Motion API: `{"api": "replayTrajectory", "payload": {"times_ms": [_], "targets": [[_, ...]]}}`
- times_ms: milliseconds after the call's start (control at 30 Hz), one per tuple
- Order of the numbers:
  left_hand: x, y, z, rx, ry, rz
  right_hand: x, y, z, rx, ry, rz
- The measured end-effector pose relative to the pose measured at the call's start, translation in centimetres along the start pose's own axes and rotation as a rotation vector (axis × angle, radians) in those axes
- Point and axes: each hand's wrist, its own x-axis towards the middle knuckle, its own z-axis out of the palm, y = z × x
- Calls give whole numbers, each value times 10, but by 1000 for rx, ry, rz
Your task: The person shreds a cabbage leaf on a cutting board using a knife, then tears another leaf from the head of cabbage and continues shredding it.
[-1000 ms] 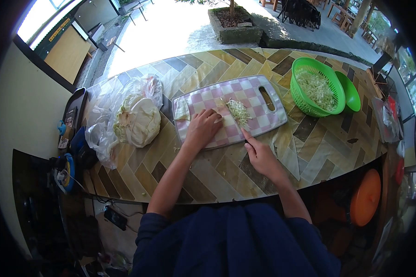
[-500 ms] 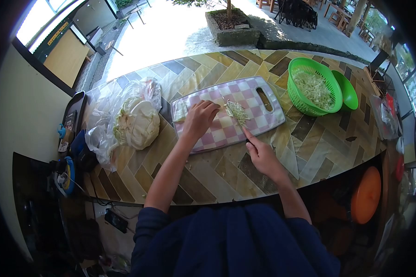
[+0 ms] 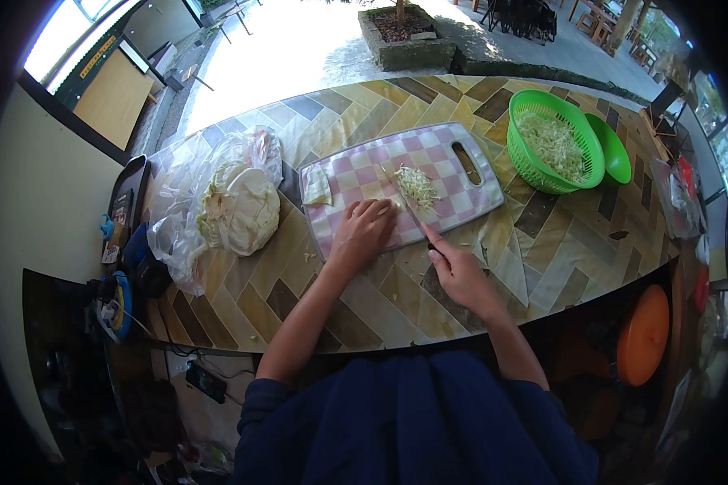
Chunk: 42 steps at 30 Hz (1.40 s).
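Note:
A chequered pink-and-white cutting board [image 3: 348, 166] lies on the table. My right hand [image 3: 461, 279] is closed around the handle of a knife [image 3: 413, 214], whose blade reaches up the board beside a heap of shredded cabbage [image 3: 417, 187]. My left hand [image 3: 366, 233] rests low on the board with its fingers curled together, the fingertips pressing a small pale cabbage piece [image 3: 395, 201] close to the blade. Much of that piece is hidden by the fingers. Another cabbage piece [image 3: 317, 186] lies at the board's left end.
A cut cabbage head [image 3: 251, 212] sits on a clear plastic bag [image 3: 174, 242] at the left. On the right stand a green basket [image 3: 519, 162] of shredded cabbage [image 3: 552, 145] and a green bowl [image 3: 611, 149]. A black tray [image 3: 137, 182] is at the left edge.
My left hand has come down the board towards me, uncovering more of the left cabbage piece. My right hand still holds the knife, nearly in the same spot. The view has shifted slightly.

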Motion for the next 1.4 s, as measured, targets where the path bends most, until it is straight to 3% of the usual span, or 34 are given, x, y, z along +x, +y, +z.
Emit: {"api": "replayTrajectory", "payload": {"times_ms": [900, 1067, 1167, 1300, 1400], "targets": [[-2, 1, 3, -53, 26, -67, 18, -3, 13, -147, -38, -132], [4, 4, 1, -78, 47, -173, 26, 8, 26, -136, 19, -180], [10, 9, 5, -64, 81, -248, 9, -6, 16, -261, -52, -39], [13, 12, 5, -81, 56, -335, 7, 3, 12, -238, 10, -81], [8, 7, 8, -56, 81, -218, 18, 9, 12, -117, 54, -146]]}}
